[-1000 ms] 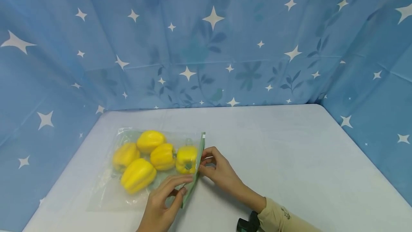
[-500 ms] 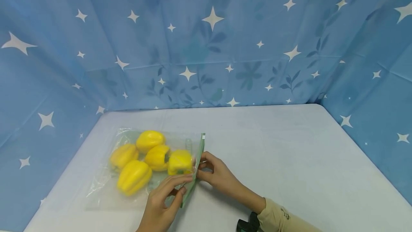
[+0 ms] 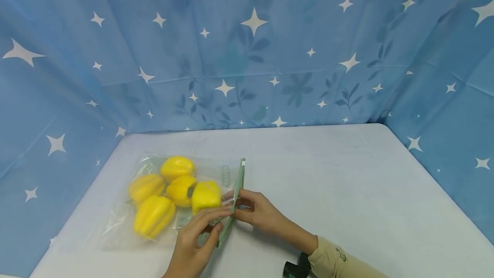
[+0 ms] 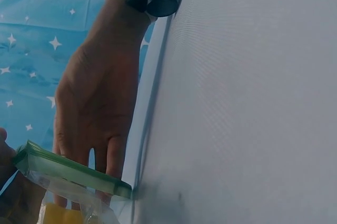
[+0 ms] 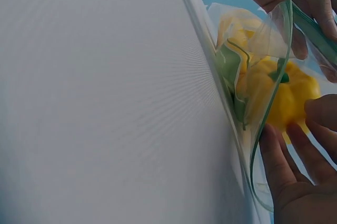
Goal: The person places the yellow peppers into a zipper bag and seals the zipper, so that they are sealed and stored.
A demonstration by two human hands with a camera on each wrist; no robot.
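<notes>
A clear zip bag (image 3: 121, 228) with a green-edged mouth lies on the white table, its mouth facing right. Inside it are several yellow bell peppers, among them a front one (image 3: 154, 216) and one nearest the mouth (image 3: 206, 194). My left hand (image 3: 191, 239) pinches the near part of the green edge between thumb and fingers. The fingers of my right hand (image 3: 264, 216) reach through the mouth, largely straight in the left wrist view. In the right wrist view their fingertips lie at a pepper with a green stem (image 5: 292, 92); the mouth gapes there.
The white tabletop (image 3: 328, 175) extends to the right of the bag. Blue star-patterned curtains (image 3: 247, 55) enclose its back and sides. A black device (image 3: 296, 269) sits at my right wrist, beside a beige sleeve (image 3: 339, 261).
The peppers have slid left, deeper into the bag, the one nearest the mouth most of all. My right hand has moved slightly down and left, its fingers farther inside. My left hand has barely moved.
</notes>
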